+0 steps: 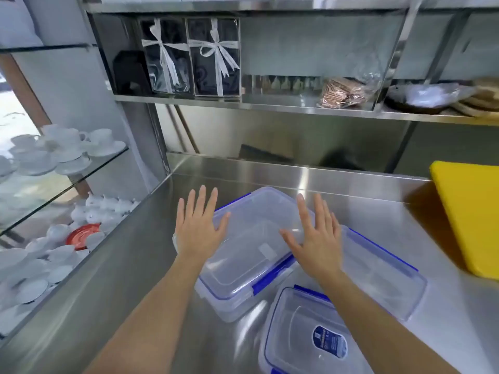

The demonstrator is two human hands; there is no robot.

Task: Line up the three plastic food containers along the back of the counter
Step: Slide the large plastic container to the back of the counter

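Note:
Three clear plastic containers with blue clip lids lie on the steel counter [129, 287]. The largest container [251, 252] lies at an angle in the middle. A second container [383, 276] lies to its right, partly behind my right forearm. The third container [299, 333], with a blue label, is nearest me. My left hand [198, 225] is spread flat over the large container's left edge. My right hand [314, 236] is spread flat over its right side. Neither hand grips anything.
A yellow cutting board [469, 217] lies at the counter's right. Glass shelves with white cups and saucers [62, 152] stand to the left. A steel shelf [243, 103] above holds ribboned gift boxes [191, 55] and packaged goods. The back strip of the counter [297, 171] meets a steel wall.

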